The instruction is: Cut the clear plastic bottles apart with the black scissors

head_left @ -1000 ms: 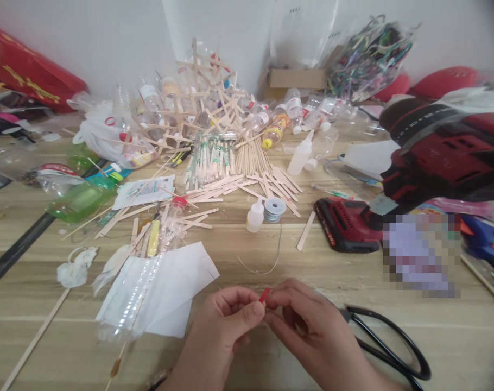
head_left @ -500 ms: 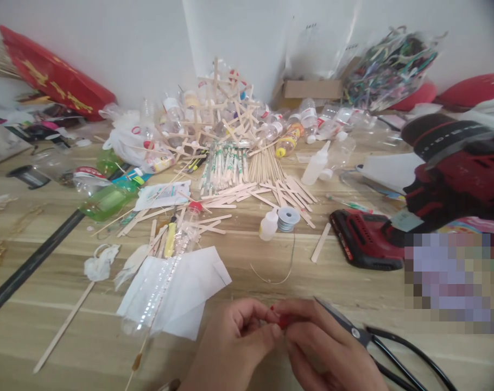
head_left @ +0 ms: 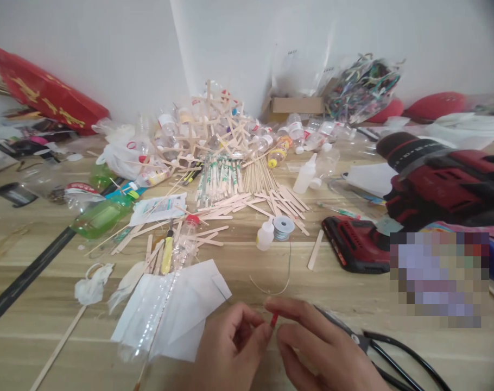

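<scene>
Low in the middle, my left hand pinches a small red bottle cap, seen nearly edge-on, between thumb and forefinger. My right hand is close against it from the right. Its forefinger reaches over the top edge of the cap, while the other fingers stay apart from it. Black-handled scissors lie on the table, partly hidden behind my right hand. To the left, a clear ridged plastic bottle with a thin stick along it rests on white paper.
A red cordless drill stands at the right. Beyond my hands are a wire spool, a small glue bottle and wooden sticks. Plastic bottles pile up along the wall. A black bar and a green bottle lie left.
The view has shifted slightly, so the table things sit lower and further left. My right fingers have spread from the red cap, which stays in my left hand's pinch.
</scene>
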### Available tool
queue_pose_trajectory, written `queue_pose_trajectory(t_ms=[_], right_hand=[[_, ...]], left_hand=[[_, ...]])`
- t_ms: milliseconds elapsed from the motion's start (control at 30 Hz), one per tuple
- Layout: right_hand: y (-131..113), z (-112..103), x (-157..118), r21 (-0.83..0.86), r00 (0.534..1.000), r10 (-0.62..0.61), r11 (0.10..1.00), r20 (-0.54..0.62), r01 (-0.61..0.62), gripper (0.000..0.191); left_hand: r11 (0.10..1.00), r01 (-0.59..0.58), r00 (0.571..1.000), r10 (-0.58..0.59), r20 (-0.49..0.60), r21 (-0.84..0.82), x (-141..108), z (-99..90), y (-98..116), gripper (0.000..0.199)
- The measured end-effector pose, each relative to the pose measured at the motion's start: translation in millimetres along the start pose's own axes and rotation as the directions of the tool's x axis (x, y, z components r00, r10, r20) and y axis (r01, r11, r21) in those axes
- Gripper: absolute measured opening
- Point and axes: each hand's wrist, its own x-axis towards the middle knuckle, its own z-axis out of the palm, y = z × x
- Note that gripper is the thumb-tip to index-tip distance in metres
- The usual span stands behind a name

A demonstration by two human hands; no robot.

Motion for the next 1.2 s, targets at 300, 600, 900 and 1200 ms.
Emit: queue_pose_trajectory(t_ms=[300,600,900,1200], right_hand=[[1,0,1,-0.112,0.999,-0.054,0.992,0.005,0.054,0.017],[5,4,-2,-0.062,0.994,-0.052,0.996,0.101,0.058,0.019],[-5,2,5,0.096,0.999,0.048,0.994,0.0,-0.048,0.022],[-6,-1,9,0.213,0.997,0.06,0.976,-0.046,-0.049,0.022]], left_hand=[[0.958,0.133,0.98,-0.088,0.18,-0.254,5,-6.0,8,0.03],[0.906,0.199,0.975,-0.147,0.164,-0.374,2,-2.5,14,0.036],[0.934,0.181,0.98,-0.145,0.136,-0.308,-1,-1.0,19,0.036],[0.943,0.143,0.988,-0.121,0.091,-0.3,-2,0.0,12,0.04]])
